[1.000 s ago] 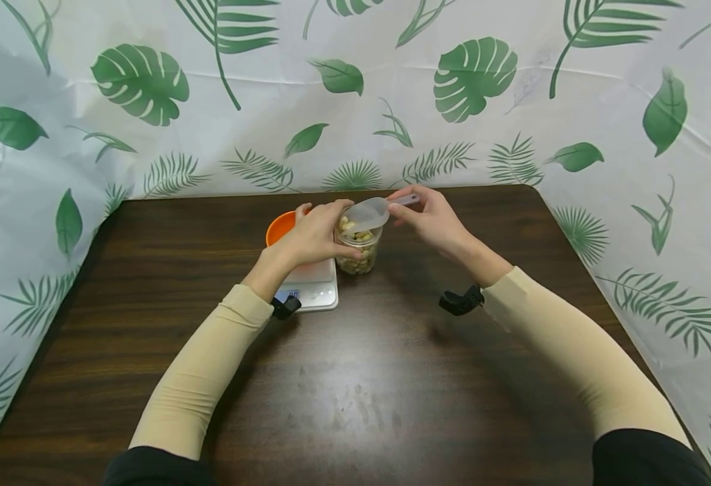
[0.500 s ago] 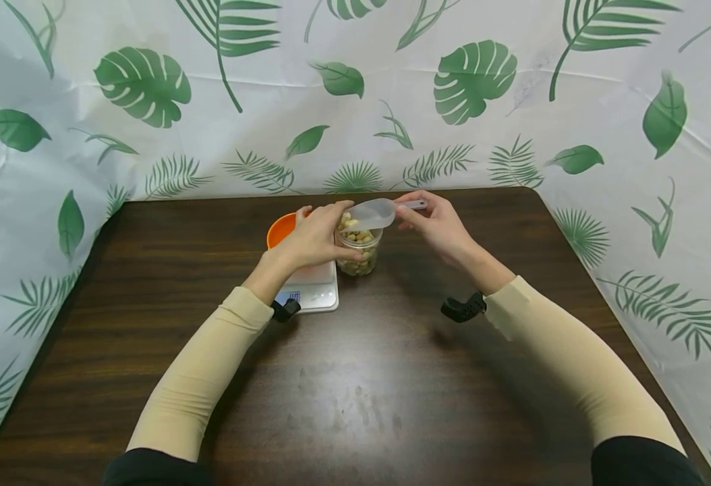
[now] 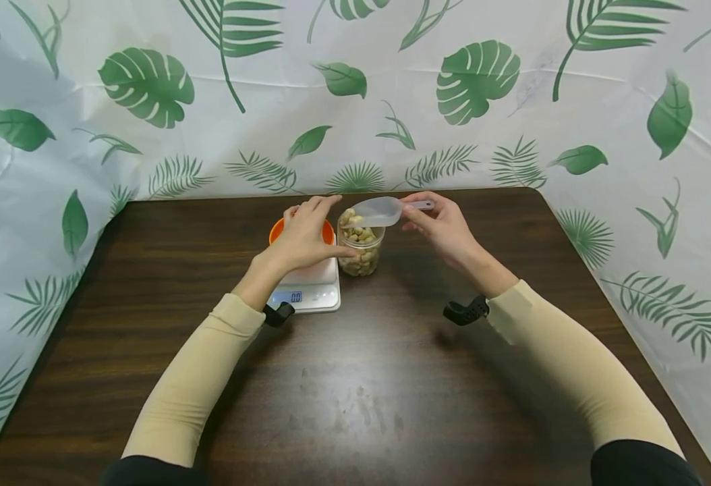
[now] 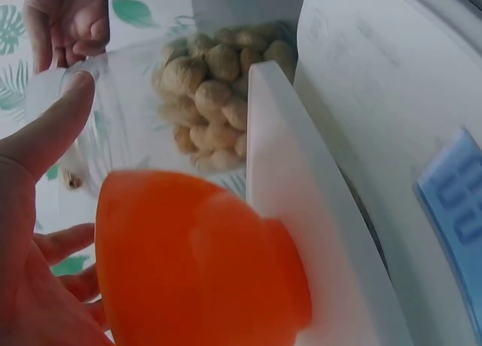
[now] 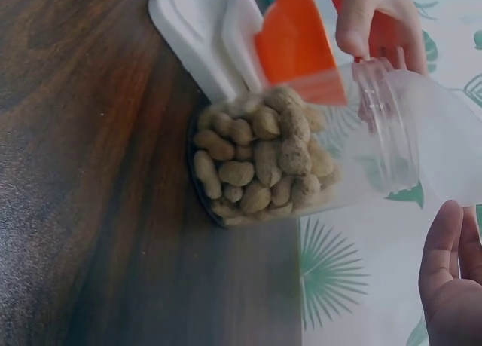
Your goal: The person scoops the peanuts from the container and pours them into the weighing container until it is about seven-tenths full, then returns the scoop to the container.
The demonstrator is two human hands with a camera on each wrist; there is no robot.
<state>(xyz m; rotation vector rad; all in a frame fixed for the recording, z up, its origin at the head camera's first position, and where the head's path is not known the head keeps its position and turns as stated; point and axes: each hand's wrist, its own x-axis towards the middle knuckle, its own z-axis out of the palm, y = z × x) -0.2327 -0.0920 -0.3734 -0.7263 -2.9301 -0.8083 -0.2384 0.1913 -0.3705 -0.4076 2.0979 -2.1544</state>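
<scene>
A clear jar [image 3: 361, 260] partly filled with unshelled peanuts [image 5: 263, 154] stands upright beside a white kitchen scale [image 3: 319, 297]. On the scale sits an orange bowl [image 4: 196, 263], partly covered by my left hand [image 3: 307, 236] in the head view. That hand's fingers are spread over the bowl, its thumb [image 4: 71, 108] right at the jar's rim. My right hand [image 3: 443, 226] pinches the handle of a translucent scoop [image 3: 380, 211]. The scoop lies nearly level over the jar's mouth, with peanuts at its tip.
The scale's display [image 3: 295, 297] reads 0.0. Everything stands near the back edge of a dark wooden table [image 3: 355, 391]. A white leaf-printed sheet [image 3: 392, 101] hangs behind it. Each wrist wears a black band [image 3: 466, 311].
My left hand has shifted left off the jar with its fingers spreading, uncovering more of the bowl and display. My right hand has drawn the scoop slightly to the right.
</scene>
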